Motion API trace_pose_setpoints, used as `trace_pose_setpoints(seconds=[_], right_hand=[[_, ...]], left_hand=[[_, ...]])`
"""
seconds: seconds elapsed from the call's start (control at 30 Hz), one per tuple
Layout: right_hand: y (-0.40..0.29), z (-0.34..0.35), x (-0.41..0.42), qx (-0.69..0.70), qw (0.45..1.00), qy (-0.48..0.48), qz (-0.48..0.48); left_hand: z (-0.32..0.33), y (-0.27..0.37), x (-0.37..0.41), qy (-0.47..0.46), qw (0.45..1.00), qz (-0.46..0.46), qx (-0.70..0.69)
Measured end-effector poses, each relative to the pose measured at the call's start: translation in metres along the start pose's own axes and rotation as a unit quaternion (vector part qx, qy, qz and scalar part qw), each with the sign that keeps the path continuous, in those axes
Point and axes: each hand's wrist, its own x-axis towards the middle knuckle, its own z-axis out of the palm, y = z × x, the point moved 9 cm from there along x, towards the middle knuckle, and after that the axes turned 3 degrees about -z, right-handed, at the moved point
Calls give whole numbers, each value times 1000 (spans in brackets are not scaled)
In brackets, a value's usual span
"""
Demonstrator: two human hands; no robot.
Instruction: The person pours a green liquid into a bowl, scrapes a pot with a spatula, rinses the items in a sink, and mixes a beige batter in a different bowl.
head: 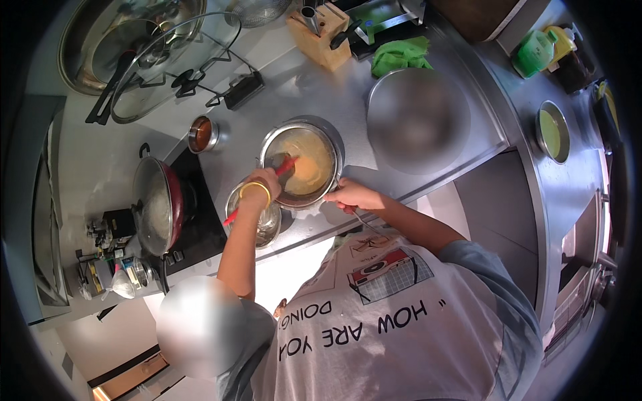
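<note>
A round steel vessel (338, 170) holding a yellow-orange mixture (312, 168) stands on the steel counter before me. My left hand (262, 188), with a yellow bracelet at its wrist, grips a red spatula (287, 164), whose head dips into the mixture. At the vessel's near right edge, my right hand (350, 195) is closed around a thin metal handle (368, 224); where the handle joins is hidden. Partly beneath my left forearm, a smaller bowl (275, 235) touches or nearly touches the vessel. A steel cup (214, 133) with reddish-brown contents stands to the left.
A red wok (175, 205) sits on the black hob at left. Behind are a glass lid (118, 100), a wooden knife block (328, 55) and a green cloth (400, 56). A large round steel vessel (371, 103), mostly blurred, stands right; a bowl of green liquid (551, 133) is farther right.
</note>
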Motion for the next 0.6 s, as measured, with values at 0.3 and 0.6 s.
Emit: trace_pose_setpoints(seconds=[0.3,0.6], right_hand=[[-2,-3,2,-15,1000,-11,-6],[-6,-3,-2,-31,999,-19,4]], left_hand=[[-52,17,-4,24,989,-43,-141],[-78,33,-27,-9,997,-53,-51]])
